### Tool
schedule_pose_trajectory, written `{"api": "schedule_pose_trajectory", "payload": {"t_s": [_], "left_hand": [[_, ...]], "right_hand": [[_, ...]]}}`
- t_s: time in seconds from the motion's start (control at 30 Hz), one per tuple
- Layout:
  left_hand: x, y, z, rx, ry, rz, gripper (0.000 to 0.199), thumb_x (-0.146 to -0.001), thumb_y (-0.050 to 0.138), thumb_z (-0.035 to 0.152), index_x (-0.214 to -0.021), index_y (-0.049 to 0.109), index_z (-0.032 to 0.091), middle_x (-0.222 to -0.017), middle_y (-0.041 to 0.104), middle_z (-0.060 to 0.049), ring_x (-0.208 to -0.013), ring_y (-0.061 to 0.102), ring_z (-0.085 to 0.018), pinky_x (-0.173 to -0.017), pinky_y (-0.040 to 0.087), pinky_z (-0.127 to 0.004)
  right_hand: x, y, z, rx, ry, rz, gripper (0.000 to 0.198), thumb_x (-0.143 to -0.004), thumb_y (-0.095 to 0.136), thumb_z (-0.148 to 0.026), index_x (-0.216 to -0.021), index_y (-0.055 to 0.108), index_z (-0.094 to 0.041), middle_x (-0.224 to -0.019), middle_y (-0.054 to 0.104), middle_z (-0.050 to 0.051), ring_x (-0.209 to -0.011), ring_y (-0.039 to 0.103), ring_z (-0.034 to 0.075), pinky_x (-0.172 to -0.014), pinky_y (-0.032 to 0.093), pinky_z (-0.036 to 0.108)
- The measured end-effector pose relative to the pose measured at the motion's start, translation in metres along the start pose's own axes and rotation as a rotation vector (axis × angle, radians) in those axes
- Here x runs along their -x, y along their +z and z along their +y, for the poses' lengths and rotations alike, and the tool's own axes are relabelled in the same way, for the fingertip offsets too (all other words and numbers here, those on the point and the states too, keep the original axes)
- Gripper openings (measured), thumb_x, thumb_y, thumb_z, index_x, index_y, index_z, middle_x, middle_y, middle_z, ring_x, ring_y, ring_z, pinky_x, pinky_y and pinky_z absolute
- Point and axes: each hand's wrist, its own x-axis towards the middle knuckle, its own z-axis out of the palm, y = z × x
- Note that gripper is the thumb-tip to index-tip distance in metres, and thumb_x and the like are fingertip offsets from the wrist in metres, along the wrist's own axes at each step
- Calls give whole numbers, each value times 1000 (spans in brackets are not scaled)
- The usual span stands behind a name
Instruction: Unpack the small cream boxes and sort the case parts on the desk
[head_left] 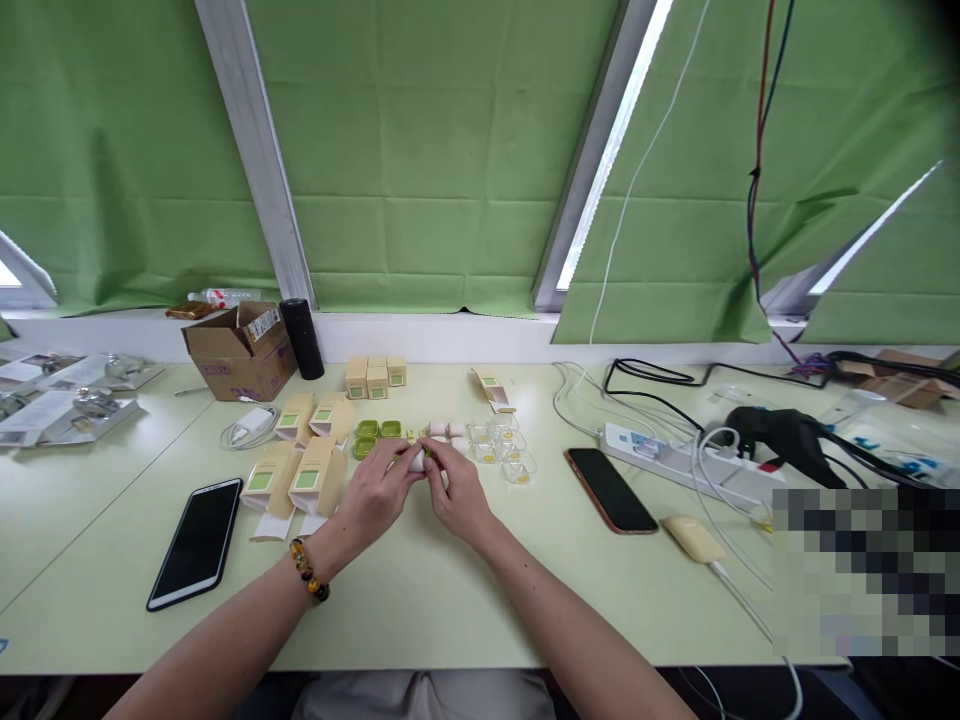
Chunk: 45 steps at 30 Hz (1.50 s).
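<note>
Your forearms extend over the near edge of the tabletop (435,610), with a bracelet (307,570) on the left wrist. A black phone (196,545) lies to your left, its far end angled rightward; at lower right, a pixelated patch conceals whatever lies there. A cream device (691,539) with a white cable sits on your right, and a second phone (611,490) lies beyond it, its far end angled leftward.

Your left hand (375,488) and right hand (459,490) meet at the middle, the fingers of both pinching a small white piece (417,462) just above the tabletop. Your fingers cover much of the piece, so you cannot determine its long axis or which end points away.

Open cartons (319,473) stand left of your hands, flaps toward you. Directly beyond your fingers, green containers (367,430), pinkish-white pieces (456,430) and clear cups (517,466) crowd the space; your hands partly obscure this group. Farther back are small closed boxes (377,380), a cardboard box (238,355) and a black cylinder (301,340), before green curtains (450,150)
</note>
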Motion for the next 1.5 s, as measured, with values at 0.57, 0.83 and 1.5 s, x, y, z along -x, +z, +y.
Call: {"api": "schedule_pose_trajectory", "payload": {"t_s": [0.57, 0.83, 1.5], "left_hand": [[-2, 4, 2, 15, -42, 31, 38, -99, 53, 12, -137, 55, 18, -119, 62, -16, -113, 60, -28, -95, 57, -46], [-1, 2, -3, 280, -237, 78, 32, -101, 55, 18, -133, 57, 22, -124, 61, -14, -117, 60, -25, -97, 56, -45], [-12, 10, -28, 1587, -1007, 394, 27, -91, 76, 27, -114, 68, 15, -117, 73, -12, -109, 70, -20, -106, 54, -38]], "right_hand": [[-7, 4, -2, -52, 84, 32, 34, -105, 42, -25, -127, 68, -24, -116, 76, 10, -103, 73, 23, -90, 60, 40], [-7, -11, -3, -30, 24, -77, 48, -95, 65, -30, -142, 56, -26, -111, 65, 9, -94, 63, 24, -83, 57, 42], [-12, -16, 14, -216, 305, 199, 32, -95, 63, -39, -121, 61, -20, -110, 72, 10, -99, 69, 23, -85, 59, 38]]}}
